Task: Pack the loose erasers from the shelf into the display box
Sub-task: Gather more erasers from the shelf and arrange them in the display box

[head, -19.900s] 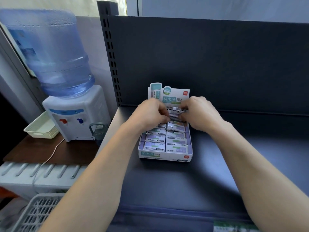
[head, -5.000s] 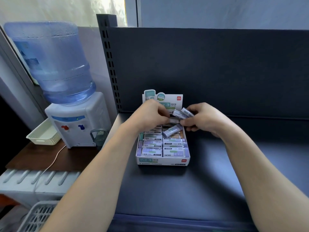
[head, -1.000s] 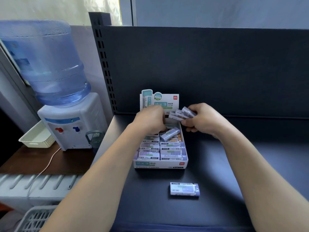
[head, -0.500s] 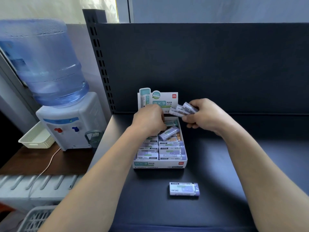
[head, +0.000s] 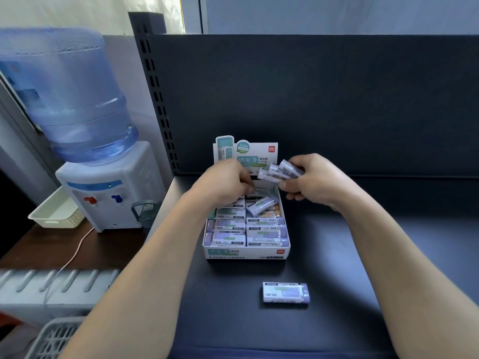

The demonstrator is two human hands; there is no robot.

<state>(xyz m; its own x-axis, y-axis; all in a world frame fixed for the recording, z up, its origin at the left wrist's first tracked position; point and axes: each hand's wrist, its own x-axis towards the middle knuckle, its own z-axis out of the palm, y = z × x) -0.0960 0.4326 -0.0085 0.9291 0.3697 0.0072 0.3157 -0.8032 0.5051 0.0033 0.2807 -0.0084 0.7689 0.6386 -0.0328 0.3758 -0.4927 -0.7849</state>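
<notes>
Erasers pinched in right hand above display box; left hand curled inside, grasp unclear; loose eraser on shelf in front.

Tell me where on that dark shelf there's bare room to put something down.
Widest bare stretch: the shelf right of the right forearm, up to the back panel. A smaller patch lies between the display box, the loose eraser and that forearm. Crowded: the box's rear, where the left hand reaches in and the right hand grips several erasers.
</notes>
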